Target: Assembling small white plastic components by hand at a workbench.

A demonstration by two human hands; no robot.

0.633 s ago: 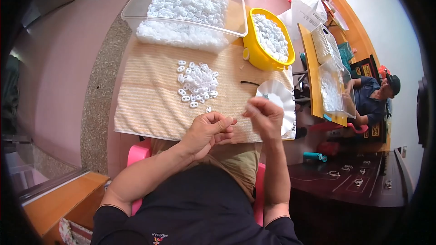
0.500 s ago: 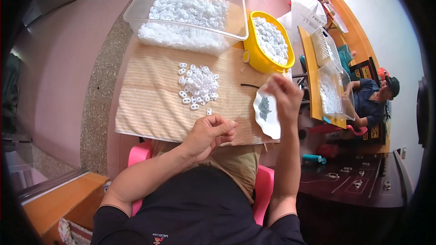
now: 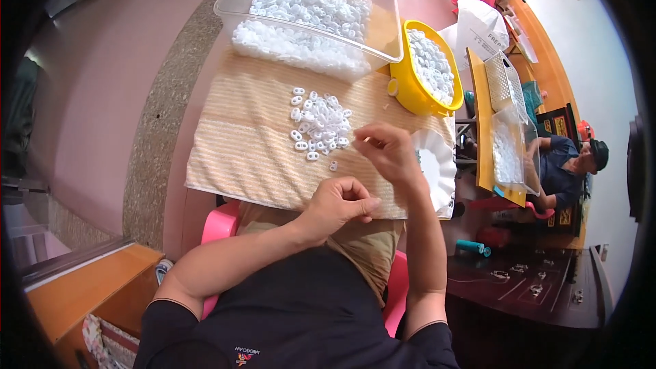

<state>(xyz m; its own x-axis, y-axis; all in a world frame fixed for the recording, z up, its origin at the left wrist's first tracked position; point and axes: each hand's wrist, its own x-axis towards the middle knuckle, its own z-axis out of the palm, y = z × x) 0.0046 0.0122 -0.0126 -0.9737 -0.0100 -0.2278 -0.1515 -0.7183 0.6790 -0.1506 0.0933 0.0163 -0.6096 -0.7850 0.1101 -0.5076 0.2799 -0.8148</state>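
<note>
A heap of small white oval plastic pieces with two holes each [image 3: 324, 121] lies on the striped cloth [image 3: 239, 123]. One stray piece [image 3: 333, 165] sits just below the heap. My left hand [image 3: 340, 206] is near the cloth's front edge, thumb and forefinger pinched together; whatever they hold is too small to make out. At the heap's right edge is my right hand [image 3: 388, 152], its thumb and fingertips drawn close together, their contents unclear. Partly behind that wrist lies a white scalloped dish [image 3: 441, 171]; its small grey parts are almost wholly hidden.
A clear bin [image 3: 236, 10] of white pieces stands at the far side, beside a yellow tub [image 3: 402, 92] of more pieces. To the right, another person [image 3: 570, 157] sits at a wooden table [image 3: 483, 123] with a clear box [image 3: 507, 150]. Pink chair parts [image 3: 220, 224] flank my lap.
My right hand has moved from over the dish leftward to the edge of the heap. My left hand stays pinched near the front edge. The whole view has shifted slightly.
</note>
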